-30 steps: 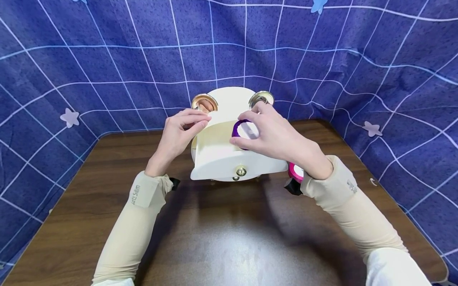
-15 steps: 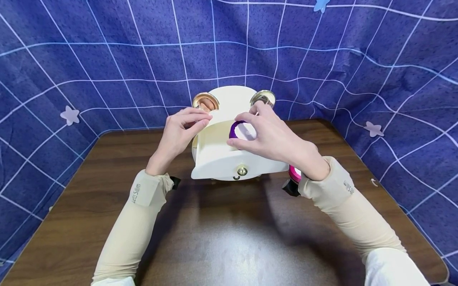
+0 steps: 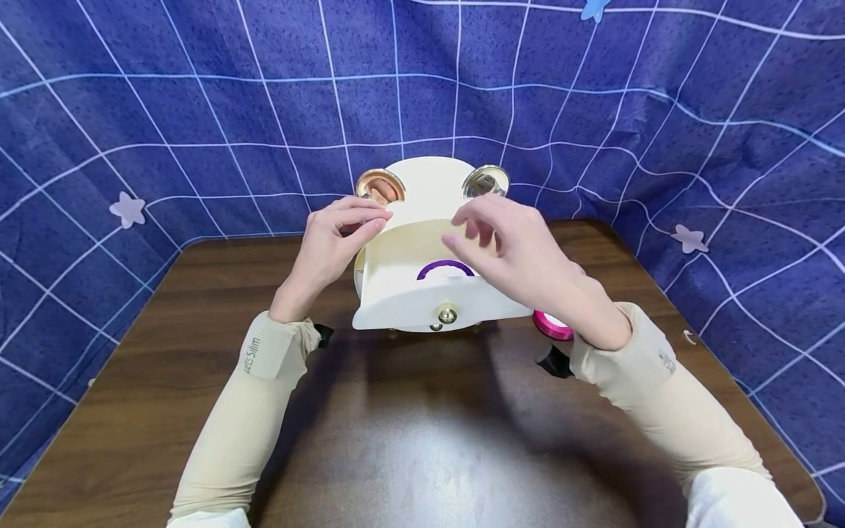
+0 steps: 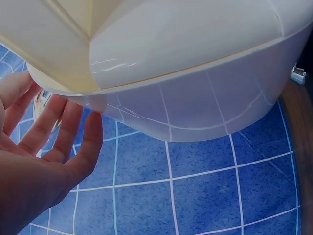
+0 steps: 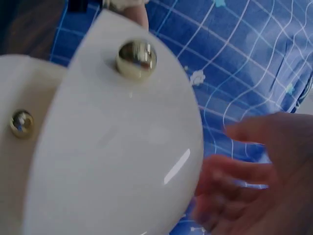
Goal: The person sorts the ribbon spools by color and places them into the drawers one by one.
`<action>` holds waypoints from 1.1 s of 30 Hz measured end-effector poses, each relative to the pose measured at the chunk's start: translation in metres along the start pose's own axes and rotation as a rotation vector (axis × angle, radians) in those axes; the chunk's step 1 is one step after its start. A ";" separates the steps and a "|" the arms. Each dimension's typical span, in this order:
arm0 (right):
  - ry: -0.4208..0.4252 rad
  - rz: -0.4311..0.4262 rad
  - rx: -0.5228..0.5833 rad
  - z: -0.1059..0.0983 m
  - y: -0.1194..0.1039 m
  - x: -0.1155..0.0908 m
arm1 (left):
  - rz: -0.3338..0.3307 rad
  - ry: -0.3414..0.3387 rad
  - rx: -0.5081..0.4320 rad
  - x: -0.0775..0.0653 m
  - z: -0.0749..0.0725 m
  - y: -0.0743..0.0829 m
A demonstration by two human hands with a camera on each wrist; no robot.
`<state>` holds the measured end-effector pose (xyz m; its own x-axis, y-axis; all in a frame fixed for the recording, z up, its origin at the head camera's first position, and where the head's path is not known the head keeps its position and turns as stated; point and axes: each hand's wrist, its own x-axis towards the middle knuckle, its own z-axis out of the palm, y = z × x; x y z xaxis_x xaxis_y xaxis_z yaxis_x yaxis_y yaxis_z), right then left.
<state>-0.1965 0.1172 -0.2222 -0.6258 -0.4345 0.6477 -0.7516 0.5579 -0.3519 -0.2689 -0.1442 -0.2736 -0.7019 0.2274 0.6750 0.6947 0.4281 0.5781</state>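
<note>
A white drawer box (image 3: 432, 180) stands on the table, its curved front drawer (image 3: 403, 304) pulled out and fitted with a round gold knob (image 3: 447, 315). Within the drawer sits a purple-rimmed roll (image 3: 446, 267), partly hidden by the drawer front; it looks like a ribbon roll. My left hand (image 3: 325, 246) holds the left upper edge of the box, fingertips (image 4: 93, 122) against its outer side in the left wrist view. Above the drawer's right part is my right hand (image 3: 518, 253), fingers loosely bent with nothing between them; it is blurred in the right wrist view.
A pink-rimmed roll (image 3: 553, 326) lies on the wooden table (image 3: 422, 440) to the right of the box, partly behind my right forearm. Two gold cup-shaped fittings (image 3: 381, 186) project from the box's upper sides. A blue gridded curtain (image 3: 264, 110) hangs behind.
My right hand has let go of the purple roll, which now lies lower in the drawer, and has moved up and slightly right. The left hand stays on the box.
</note>
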 end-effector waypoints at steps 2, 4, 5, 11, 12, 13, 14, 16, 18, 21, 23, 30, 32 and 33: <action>0.041 -0.015 0.100 -0.001 -0.004 -0.009 | 0.001 0.003 0.000 0.000 -0.001 0.000; 0.002 0.005 0.235 -0.003 -0.008 -0.020 | 0.000 0.004 0.000 -0.001 0.000 0.001; -0.053 0.039 0.316 -0.003 -0.009 -0.026 | 0.001 0.005 0.001 -0.001 0.000 0.001; -0.514 0.319 0.712 0.009 -0.007 -0.055 | 0.012 0.011 0.005 0.000 0.000 0.001; -0.570 0.353 0.754 0.013 -0.006 -0.058 | 0.012 0.010 0.004 0.000 0.000 0.001; -0.615 0.388 0.797 0.018 -0.004 -0.060 | 0.011 0.008 0.003 0.000 0.000 0.001; -0.653 0.433 0.832 0.023 -0.003 -0.062 | 0.008 0.006 0.003 0.000 0.000 0.001; -0.709 0.538 0.903 0.031 -0.002 -0.063 | 0.002 0.005 0.006 0.000 0.000 0.001; -0.730 0.637 0.969 0.037 -0.001 -0.064 | -0.001 0.006 0.008 -0.001 0.000 0.000; -0.712 0.729 1.056 0.044 -0.002 -0.062 | 0.001 0.008 0.010 0.000 0.000 0.000; -0.682 0.755 1.103 0.047 -0.003 -0.061 | 0.001 0.008 0.006 0.000 0.000 0.000; -0.606 0.773 1.106 0.051 -0.003 -0.057 | 0.000 0.005 0.015 0.000 0.000 0.002; -0.593 0.779 1.102 0.051 -0.002 -0.056 | 0.000 0.002 0.022 -0.001 0.000 0.002; -0.590 0.781 1.102 0.051 -0.001 -0.055 | 0.000 0.001 0.024 -0.001 0.000 0.003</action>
<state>-0.1718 0.1046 -0.2919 -0.7276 -0.6525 -0.2117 0.2026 0.0905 -0.9751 -0.2664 -0.1437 -0.2726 -0.7013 0.2265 0.6759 0.6910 0.4487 0.5667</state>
